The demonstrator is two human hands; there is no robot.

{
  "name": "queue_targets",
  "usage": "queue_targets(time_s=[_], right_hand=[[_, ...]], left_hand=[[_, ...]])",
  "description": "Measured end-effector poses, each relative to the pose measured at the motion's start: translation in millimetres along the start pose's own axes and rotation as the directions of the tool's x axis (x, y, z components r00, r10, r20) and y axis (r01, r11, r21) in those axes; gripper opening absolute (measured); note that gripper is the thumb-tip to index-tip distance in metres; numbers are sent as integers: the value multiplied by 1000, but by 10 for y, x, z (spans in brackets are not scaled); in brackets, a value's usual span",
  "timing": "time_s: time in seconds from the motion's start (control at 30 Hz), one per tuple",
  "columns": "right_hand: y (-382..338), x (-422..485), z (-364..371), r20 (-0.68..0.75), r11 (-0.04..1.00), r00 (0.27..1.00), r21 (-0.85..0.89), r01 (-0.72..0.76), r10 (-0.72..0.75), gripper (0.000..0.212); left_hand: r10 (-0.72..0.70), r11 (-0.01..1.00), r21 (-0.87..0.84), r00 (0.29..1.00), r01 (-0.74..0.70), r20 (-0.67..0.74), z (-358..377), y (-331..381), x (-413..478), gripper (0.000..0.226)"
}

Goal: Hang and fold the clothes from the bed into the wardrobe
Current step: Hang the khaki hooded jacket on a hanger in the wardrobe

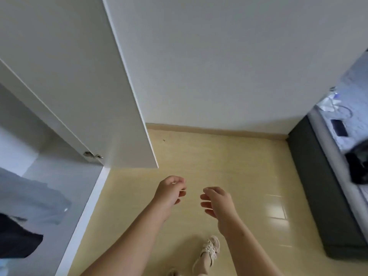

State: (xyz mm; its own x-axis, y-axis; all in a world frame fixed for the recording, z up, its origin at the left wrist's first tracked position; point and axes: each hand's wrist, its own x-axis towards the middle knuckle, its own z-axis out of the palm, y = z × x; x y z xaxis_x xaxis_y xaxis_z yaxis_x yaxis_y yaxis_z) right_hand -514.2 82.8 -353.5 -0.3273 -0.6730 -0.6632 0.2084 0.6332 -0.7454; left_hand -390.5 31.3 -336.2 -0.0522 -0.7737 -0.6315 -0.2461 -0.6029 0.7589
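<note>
1. Foot: sandal (209, 250) on the tiled floor (219, 156), directly below the hands.

2. Hands: L hand (171, 193) and R hand (218, 204) are held out side by side over the floor, near each other but not touching. L fingers (181, 193) are loosely curled. R fingers (207, 205) are loosely curled and slightly spread. Neither hand holds anything visible.

3. Wardrobe (87, 216), L side: door (111, 96) stands open. A grey-blue garment (33, 198) and a dark cloth (16, 238) are inside. Whether they are on hangers cannot be told; their tops are out of frame.

4. Bed (310, 176), R side: the next work item, a black garment (358, 166), lies crumpled on the mattress at the frame edge. It is well apart from both hands, to the R of the R hand and beyond it, with no contact. A phone (339, 128) and a cable (345, 112) lie further up the bed.

5. Handling, est.: the black garment looks soft, limp and light, w/ no stiff part and no breakage risk. It will sag and trail if lifted from one point. Recommended hold: pinch at two spread points along one edge, e.g. shoulders or waistband, once found. Garment type cannot be told from here. Keep clear of the cable on pickup to avoid a snag.
</note>
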Motion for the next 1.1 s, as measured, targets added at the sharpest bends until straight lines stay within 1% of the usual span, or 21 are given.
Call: queue_targets(time_s=[0.1, 0.23, 0.37, 0.5, 0.6, 0.73, 0.9, 1.0, 1.1], right_hand=[[234, -184, -583, -143, 995, 989, 101, -23, 38, 11], [446, -397, -1347, -279, 974, 958, 228, 5, 60, 11], [583, -545, -2244, -393, 950, 918, 305, 69, 60, 9], [780, -737, -3305, -526, 919, 846, 370, 139, 84, 10], [977, -895, -3964, -562, 902, 816, 411, 134, 134, 11], [1108, -1001, -4656, -597, 879, 784, 452, 153, 170, 10], [1193, -876, -5225, -597, 851, 770, 506, 143, 225, 9], [1139, -717, -5474, -578, 847, 779, 518, 120, 244, 10], [1049, -529, -5836, -623, 826, 741, 536, 172, 251, 12]], left_hand=[[6, 995, 95, 992, -18, 130, 513, -69, -166, 11], [30, 975, 201, 955, -92, 294, 1338, -49, -439, 11], [70, 947, 253, 895, -199, 441, 2357, 31, -760, 15], [71, 923, 279, 829, -266, 555, 3411, 33, -1137, 19], [38, 916, 301, 803, -265, 595, 4046, -48, -1404, 19], [15, 911, 317, 789, -264, 614, 4682, -94, -1612, 18], [-5, 883, 364, 770, -297, 638, 5348, -48, -1647, 17], [-23, 869, 394, 771, -299, 637, 5668, 25, -1543, 17], [-49, 863, 422, 785, -278, 617, 6034, 102, -1356, 18]])
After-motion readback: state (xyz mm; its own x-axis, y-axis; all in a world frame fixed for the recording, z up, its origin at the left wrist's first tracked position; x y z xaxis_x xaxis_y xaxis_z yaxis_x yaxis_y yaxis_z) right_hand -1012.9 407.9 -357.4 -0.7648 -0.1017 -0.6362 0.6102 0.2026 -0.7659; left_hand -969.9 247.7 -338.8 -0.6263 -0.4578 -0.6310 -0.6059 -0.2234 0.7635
